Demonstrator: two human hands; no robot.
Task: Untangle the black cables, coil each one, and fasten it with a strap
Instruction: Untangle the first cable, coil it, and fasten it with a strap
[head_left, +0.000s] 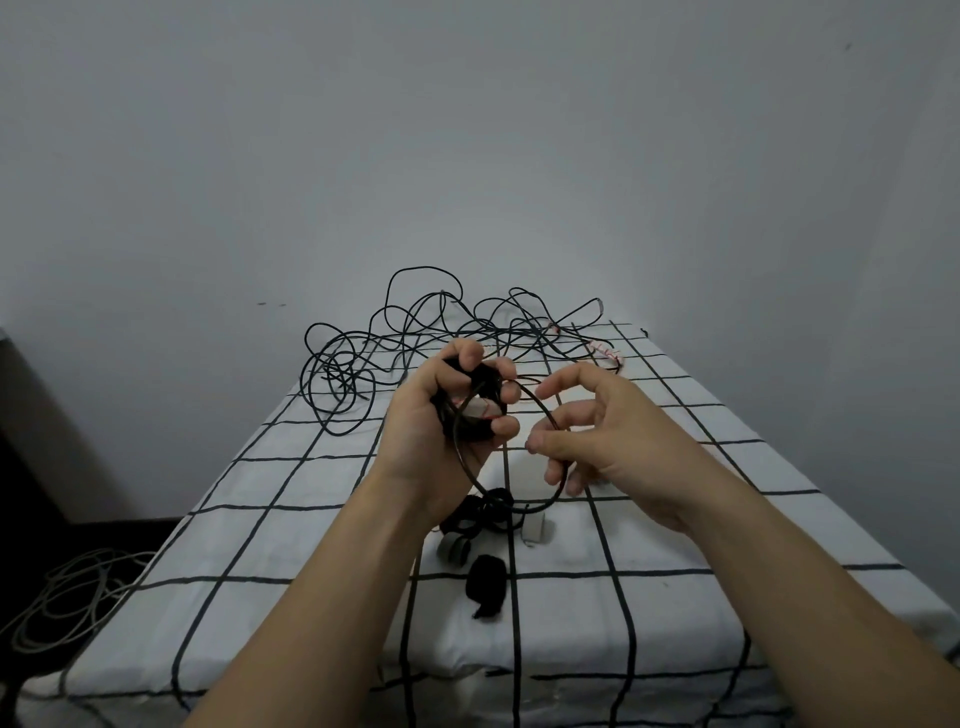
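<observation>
1. Two bare hands are raised over the table (675, 467), which is covered in a white cloth with black grid lines.
2. The left hand (457, 415) grips one small coil (480, 410) of black cable, fingers and thumb wrapped tightly round it; something pale with red marks shows inside the grip.
3. One wide loop (470, 470) of that cable swings out of the coil, down and across to the right hand (592, 441), whose curled fingers and thumb hold it.
4. One tangle of black cable (415, 332) lies at the far end of the table, well apart from the hands; I cannot count the cables in it.
5. Below the hands, one black strap (485, 584) lies alone, rolled up.
6. Just beyond it lie a heap of black straps (480, 512) (number unclear), one grey roll (453, 550) and one white block (535, 530).
7. One bundle of grey cable (67, 597) lies on the floor to the left.
</observation>
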